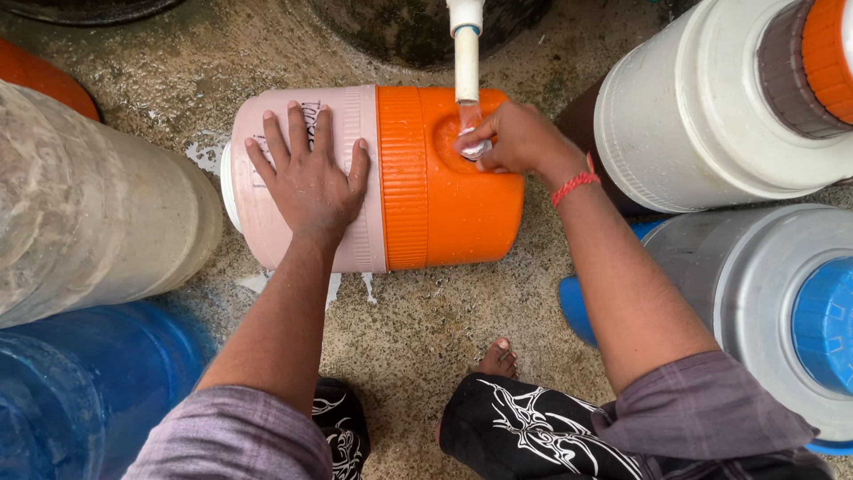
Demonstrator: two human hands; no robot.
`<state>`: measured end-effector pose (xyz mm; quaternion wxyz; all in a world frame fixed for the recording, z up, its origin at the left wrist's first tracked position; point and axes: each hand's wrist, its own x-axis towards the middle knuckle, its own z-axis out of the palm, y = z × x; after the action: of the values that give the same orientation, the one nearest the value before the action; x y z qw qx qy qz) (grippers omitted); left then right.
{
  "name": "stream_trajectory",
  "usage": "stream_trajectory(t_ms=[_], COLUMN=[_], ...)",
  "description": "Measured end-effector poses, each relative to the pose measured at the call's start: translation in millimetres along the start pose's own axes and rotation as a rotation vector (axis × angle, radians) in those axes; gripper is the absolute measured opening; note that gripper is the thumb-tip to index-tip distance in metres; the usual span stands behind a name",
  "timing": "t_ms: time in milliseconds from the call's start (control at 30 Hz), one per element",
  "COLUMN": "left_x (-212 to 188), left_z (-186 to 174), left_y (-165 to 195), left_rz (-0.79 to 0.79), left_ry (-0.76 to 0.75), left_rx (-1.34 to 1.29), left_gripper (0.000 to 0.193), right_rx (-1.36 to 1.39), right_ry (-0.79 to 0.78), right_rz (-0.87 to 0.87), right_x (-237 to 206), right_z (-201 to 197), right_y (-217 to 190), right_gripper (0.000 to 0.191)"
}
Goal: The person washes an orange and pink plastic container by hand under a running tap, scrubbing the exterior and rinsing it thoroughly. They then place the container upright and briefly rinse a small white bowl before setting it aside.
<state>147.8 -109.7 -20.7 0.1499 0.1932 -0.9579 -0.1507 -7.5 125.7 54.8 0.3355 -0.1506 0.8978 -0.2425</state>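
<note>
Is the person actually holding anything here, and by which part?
The left hand lies flat on the pale side of the water cooler jug, steadying it. The right hand presses a small cloth against its orange end under the pipe.

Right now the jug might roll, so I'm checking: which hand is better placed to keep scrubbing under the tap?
Right hand: it is at the jug's orange end under the tap. Left hand lies flat on the body.

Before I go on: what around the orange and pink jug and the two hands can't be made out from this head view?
- Head view: what the right hand grips; its fingers and running water cover it.
- Pipe: its upper part, cut off by the top edge.
- Jug: its underside, against the ground.
- Marks on the pink part: partly under the left hand.
</note>
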Motion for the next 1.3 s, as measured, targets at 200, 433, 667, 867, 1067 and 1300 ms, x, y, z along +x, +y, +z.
stream_trajectory(t_ms=[200,433,667,867,1067,1300], left_x=[3,3,-1,-2,-1,-9], left_z=[1,2,1,-3,-6,-9], left_y=[-1,-1,0,2,4,3], left_rz=[-0.013,-0.008,0.005,0.025,0.032,0.039], left_ry=[-0.019,-0.024,0.009,0.023,0.003,0.013], left_rx=[0.032,0.039,0.015,0.008,-0.007,0.024], left_gripper=[0.068,0.068,0.066,0.064,0.065,0.065], right_rx=[0.323,0.360,-0.789,-0.827,-0.608,-0.421], right_ry=[0.020,-0.023,-0.062,-0.246,0.213,0.435], right_rz=[0.181,0.211,0.187,-0.187,-0.183,-0.773], right_x=[13,32,37,27,-9,8], right_z=[-5,-5,13,77,47,45], right_y=[2,70,48,-38,-34,11], right_gripper=[0.034,0.021,0.024,0.027,0.040,0.024])
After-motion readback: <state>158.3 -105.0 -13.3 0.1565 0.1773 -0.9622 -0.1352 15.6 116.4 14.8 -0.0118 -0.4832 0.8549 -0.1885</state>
